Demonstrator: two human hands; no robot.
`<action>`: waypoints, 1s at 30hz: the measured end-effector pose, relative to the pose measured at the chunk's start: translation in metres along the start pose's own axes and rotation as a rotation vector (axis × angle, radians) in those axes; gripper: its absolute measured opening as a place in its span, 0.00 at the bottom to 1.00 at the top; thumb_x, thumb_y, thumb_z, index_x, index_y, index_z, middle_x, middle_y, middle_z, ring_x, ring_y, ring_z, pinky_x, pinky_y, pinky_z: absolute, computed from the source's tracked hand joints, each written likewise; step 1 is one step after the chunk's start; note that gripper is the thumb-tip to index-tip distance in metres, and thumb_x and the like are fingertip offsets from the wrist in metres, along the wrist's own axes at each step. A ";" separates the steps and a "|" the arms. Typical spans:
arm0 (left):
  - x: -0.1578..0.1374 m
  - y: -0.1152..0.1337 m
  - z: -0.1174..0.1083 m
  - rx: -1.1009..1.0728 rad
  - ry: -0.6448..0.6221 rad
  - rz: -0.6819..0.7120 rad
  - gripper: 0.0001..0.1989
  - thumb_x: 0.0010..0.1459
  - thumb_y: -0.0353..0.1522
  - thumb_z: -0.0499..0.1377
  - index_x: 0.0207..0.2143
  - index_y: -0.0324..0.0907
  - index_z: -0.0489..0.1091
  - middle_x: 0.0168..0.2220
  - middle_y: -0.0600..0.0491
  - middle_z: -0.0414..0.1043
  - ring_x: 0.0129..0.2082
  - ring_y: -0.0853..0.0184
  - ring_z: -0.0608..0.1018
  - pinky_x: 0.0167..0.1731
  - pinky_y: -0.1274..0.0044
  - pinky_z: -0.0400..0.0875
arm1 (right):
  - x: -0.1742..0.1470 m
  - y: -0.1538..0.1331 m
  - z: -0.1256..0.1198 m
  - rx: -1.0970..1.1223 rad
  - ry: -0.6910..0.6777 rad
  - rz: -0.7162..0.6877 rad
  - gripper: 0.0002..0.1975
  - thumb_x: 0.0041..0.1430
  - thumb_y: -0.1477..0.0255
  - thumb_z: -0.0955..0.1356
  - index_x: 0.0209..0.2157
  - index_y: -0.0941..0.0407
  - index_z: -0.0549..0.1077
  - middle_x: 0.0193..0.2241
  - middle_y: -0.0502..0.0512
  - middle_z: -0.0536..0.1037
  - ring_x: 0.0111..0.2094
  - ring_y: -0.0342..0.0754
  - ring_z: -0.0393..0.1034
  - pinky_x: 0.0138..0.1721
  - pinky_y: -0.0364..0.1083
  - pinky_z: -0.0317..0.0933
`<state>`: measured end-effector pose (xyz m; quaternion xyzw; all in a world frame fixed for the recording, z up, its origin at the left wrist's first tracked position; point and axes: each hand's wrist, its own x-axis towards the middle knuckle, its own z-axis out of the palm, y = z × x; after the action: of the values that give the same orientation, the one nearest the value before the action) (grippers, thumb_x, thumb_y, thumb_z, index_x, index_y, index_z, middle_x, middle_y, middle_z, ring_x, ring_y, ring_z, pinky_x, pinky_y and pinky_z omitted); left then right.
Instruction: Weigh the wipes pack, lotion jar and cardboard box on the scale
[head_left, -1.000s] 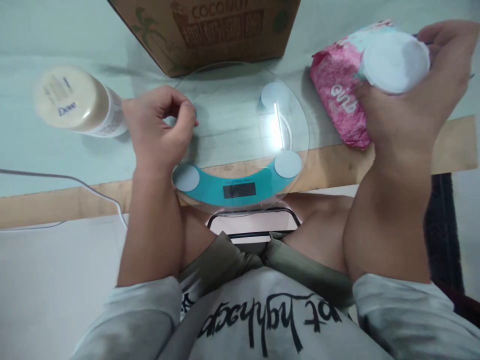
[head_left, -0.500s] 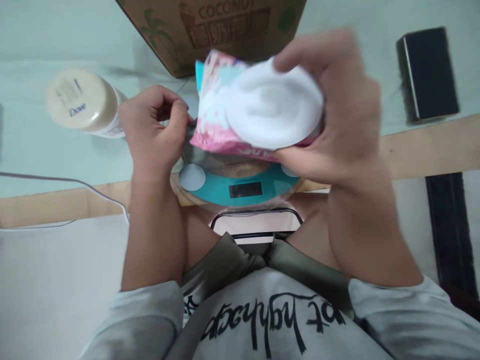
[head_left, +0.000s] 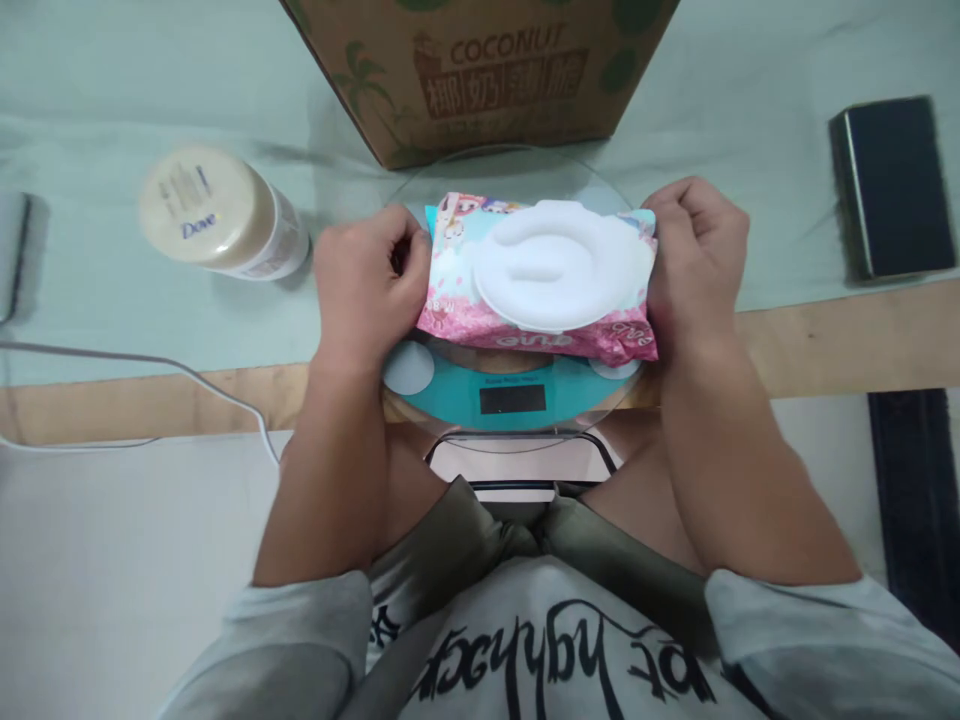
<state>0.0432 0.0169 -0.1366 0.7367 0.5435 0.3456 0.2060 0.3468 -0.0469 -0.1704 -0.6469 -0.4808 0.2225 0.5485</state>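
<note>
A pink and light-blue pack of wet wipes point(head_left: 450, 300) with a large white oval lid point(head_left: 555, 265) is held level over a round glass kitchen scale point(head_left: 450, 400). My left hand point(head_left: 373, 280) is closed at the pack's left end, thumb and fingers pinching its edge. At the opposite end, my right hand point(head_left: 697, 260) grips the edge with curled fingers. The scale's turquoise band and dark display show below the pack; most of its glass plate is behind the pack. Whether the pack rests on the glass I cannot tell.
Behind the scale stands a brown cardboard box point(head_left: 502, 90). A Dove jar point(head_left: 225, 215) is to the left, near a white cable point(head_left: 202, 378). A dark box point(head_left: 896, 190) lies at the right. The wooden table edge point(head_left: 840, 335) runs in front, above my lap.
The pack has moved down and a little right, from my right hand's hold across its lid to a grip at both ends. My right hand has shifted to its right edge.
</note>
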 end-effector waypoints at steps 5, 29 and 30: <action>-0.002 -0.028 -0.002 -0.050 -0.096 0.121 0.15 0.77 0.44 0.66 0.38 0.46 0.81 0.30 0.54 0.76 0.32 0.63 0.74 0.38 0.65 0.66 | -0.004 -0.008 0.003 -0.002 -0.003 0.027 0.14 0.73 0.63 0.65 0.35 0.58 0.67 0.30 0.52 0.67 0.35 0.41 0.65 0.42 0.44 0.63; -0.006 -0.006 0.004 -0.301 -0.295 0.215 0.36 0.75 0.67 0.58 0.71 0.60 0.77 0.68 0.48 0.81 0.68 0.47 0.83 0.77 0.53 0.80 | -0.018 -0.047 -0.020 -0.215 -0.443 -0.109 0.24 0.73 0.67 0.64 0.68 0.46 0.72 0.65 0.58 0.79 0.66 0.54 0.76 0.73 0.59 0.76; -0.005 -0.007 0.005 -0.308 -0.290 0.198 0.36 0.74 0.68 0.58 0.70 0.59 0.78 0.68 0.48 0.82 0.67 0.47 0.83 0.77 0.53 0.79 | -0.018 -0.045 -0.018 -0.220 -0.450 -0.112 0.25 0.73 0.66 0.64 0.68 0.46 0.72 0.65 0.59 0.79 0.66 0.54 0.76 0.73 0.60 0.76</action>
<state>0.0416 0.0143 -0.1461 0.7882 0.3741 0.3336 0.3571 0.3369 -0.0741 -0.1272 -0.6092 -0.6470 0.2766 0.3656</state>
